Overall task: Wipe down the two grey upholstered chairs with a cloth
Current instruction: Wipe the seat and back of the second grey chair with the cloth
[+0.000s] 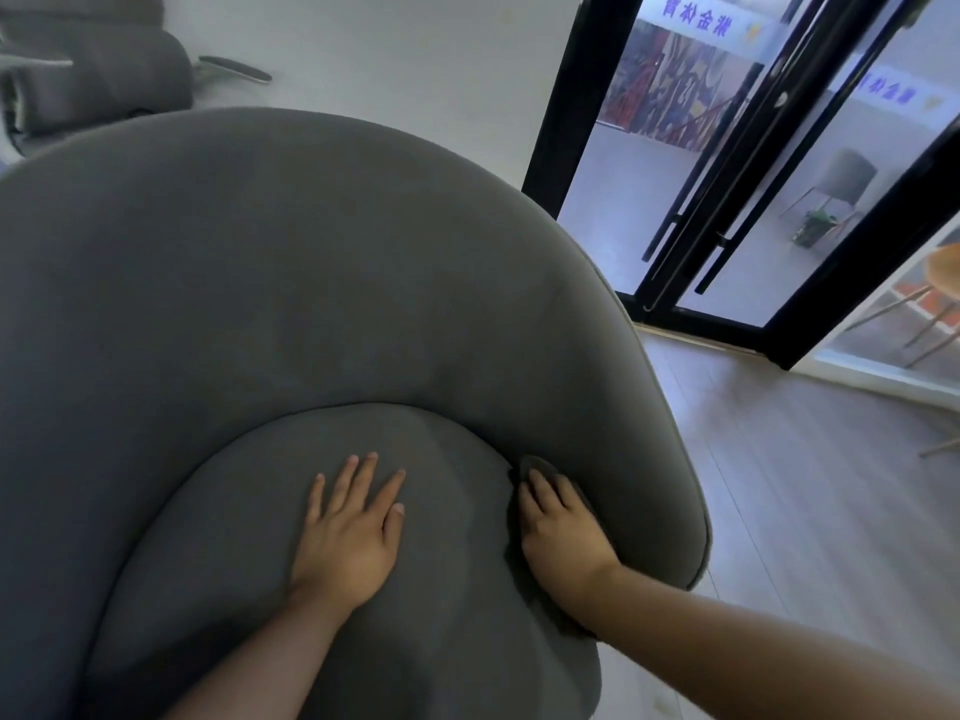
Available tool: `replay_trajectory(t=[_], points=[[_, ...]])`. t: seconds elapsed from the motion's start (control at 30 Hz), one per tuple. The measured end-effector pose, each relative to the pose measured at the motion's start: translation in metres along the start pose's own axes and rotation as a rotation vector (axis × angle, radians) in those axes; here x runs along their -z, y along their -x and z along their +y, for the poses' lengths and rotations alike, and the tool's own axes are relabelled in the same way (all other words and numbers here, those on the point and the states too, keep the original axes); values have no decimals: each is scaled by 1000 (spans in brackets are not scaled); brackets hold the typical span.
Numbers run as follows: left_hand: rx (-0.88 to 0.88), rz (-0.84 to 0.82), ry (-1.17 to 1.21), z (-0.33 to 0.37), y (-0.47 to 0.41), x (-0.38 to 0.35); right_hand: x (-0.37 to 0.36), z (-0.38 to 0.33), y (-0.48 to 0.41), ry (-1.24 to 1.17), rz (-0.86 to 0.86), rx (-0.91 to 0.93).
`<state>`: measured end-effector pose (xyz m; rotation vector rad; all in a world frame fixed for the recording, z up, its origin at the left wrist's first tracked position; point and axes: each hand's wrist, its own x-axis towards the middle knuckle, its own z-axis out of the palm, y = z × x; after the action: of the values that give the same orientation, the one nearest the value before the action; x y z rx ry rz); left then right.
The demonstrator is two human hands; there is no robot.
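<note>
A big grey upholstered chair with a curved back fills most of the view. My left hand lies flat on its seat cushion, fingers spread, holding nothing. My right hand presses a dark grey cloth into the seam where the seat meets the right side of the back. The cloth shows above my fingertips and below my wrist; the rest is hidden under the hand. A second grey chair stands at the top left, partly cut off.
Black-framed glass doors stand to the right, close behind the chair. Wooden floor lies to the right of the chair. Pale wooden furniture legs show at the far right edge. A white wall is behind the chair.
</note>
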<state>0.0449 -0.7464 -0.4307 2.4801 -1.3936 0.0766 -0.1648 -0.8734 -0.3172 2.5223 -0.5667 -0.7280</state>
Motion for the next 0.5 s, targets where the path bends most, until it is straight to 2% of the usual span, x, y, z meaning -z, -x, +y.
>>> replay_trajectory(t=[0.13, 0.23, 0.37, 0.5], points=[[-1, -46, -24, 8, 6, 3, 42, 52, -13, 90, 333, -30], [0, -78, -48, 22, 22, 5, 94, 94, -27, 117, 557, -143], [-120, -76, -85, 48, 57, 10, 99, 93, -32, 185, 448, -199], [-239, -97, -96, 57, 88, 14, 22, 29, 4, 47, 310, -51]])
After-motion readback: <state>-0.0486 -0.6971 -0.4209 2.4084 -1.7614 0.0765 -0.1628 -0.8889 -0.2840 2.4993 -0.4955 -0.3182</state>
